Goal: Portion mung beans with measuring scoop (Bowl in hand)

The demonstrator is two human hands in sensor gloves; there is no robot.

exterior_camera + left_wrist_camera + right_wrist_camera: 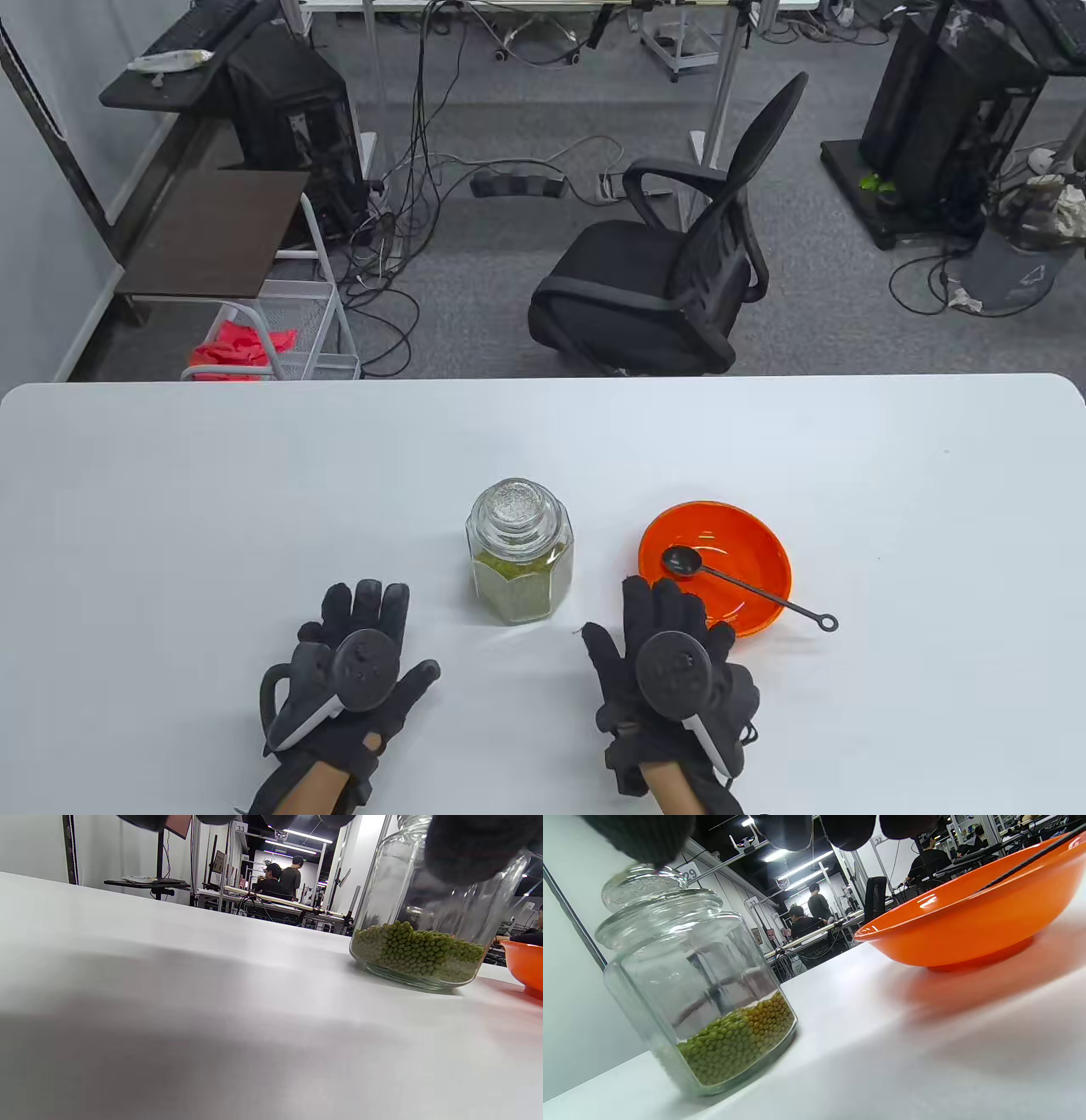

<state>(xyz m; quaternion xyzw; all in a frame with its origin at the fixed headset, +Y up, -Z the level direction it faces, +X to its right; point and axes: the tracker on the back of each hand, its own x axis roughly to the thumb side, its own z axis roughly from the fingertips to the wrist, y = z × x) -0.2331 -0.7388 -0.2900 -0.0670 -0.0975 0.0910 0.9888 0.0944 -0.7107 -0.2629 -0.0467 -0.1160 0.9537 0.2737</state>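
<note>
Both hands (348, 671) (674, 679) flat, gripless, near jar (519, 560) and bowl (721, 586).

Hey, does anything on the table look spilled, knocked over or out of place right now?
Nothing stands out. The jar stands upright with its lid on, beans inside; the scoop lies in the orange bowl, handle over the rim. No loose beans show.

Lidded glass jar (519, 562) of mung beans (513, 591) upright beside orange bowl (747, 543), black scoop (738, 586) across it.
</note>
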